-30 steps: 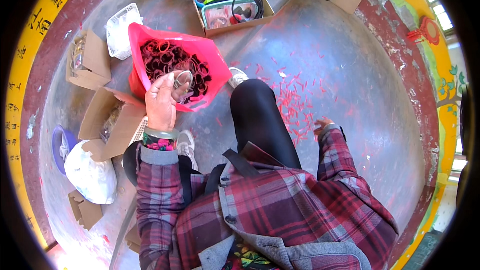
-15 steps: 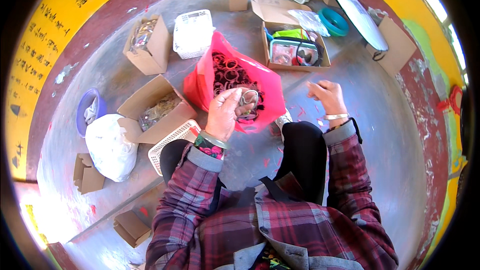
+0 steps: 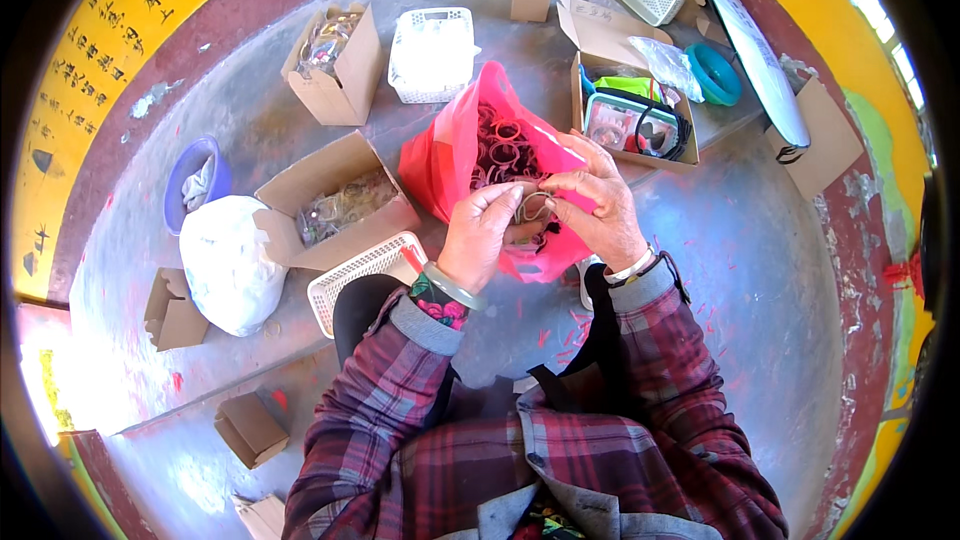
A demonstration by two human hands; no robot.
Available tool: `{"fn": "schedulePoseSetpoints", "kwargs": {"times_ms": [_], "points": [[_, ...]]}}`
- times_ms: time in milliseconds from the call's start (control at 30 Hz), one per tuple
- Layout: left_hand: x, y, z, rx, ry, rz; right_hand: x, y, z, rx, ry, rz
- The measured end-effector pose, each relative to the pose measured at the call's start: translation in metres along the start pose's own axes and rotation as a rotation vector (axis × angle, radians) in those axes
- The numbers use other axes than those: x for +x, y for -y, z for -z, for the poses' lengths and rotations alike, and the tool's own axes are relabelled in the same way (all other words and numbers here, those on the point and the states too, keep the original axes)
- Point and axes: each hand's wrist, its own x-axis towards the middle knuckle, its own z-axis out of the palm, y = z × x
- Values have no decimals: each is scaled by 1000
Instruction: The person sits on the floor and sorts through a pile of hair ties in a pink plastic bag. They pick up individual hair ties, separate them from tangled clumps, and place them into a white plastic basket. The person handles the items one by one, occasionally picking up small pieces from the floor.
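A bright red plastic bag [image 3: 432, 168] stands wide-mouthed in front of me, filled with many small dark and reddish rings [image 3: 500, 148]. Over its near side my two hands meet. My left hand [image 3: 472, 240] pinches some thin pale rings [image 3: 536, 202] between thumb and fingers. From the other side my right hand [image 3: 606, 208] grips the same rings, thumb and fingertips closed on them. The fingers partly cover the rings, so I cannot tell how many there are.
Left of the bag are an open cardboard box [image 3: 330, 252] of small packets, a cream basket [image 3: 370, 265], a white sack [image 3: 230, 275] and a purple basin [image 3: 186, 185]. Beyond it stand a white basket [image 3: 432, 90] and a box [image 3: 655, 155] of supplies. Red scraps litter the floor.
My right hand has come in from the right, where it was held apart as a fist, and now grips the rings beside my left hand. The whole view has shifted slightly.
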Motion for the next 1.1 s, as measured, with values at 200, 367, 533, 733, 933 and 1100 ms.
{"fn": "schedulePoseSetpoints", "kwargs": {"times_ms": [200,367,533,733,933,1100], "points": [[0,5,-4,34,56,-6,-4,-3,2,-10,-10,-11],[1,6,-4,39,69,30,-6,-3,7,-5,0,8],[2,10,-3,18,79,37,-8,-8,5,-44,26,22],[1,9,-4,18,69,3,-8,-5,1,3,38,-56],[2,13,-5,58,46,-22,-8,-4,1,-31,53,-27],[2,17,-4,42,42,-30,-7,-5,1,-87,66,18]]}}
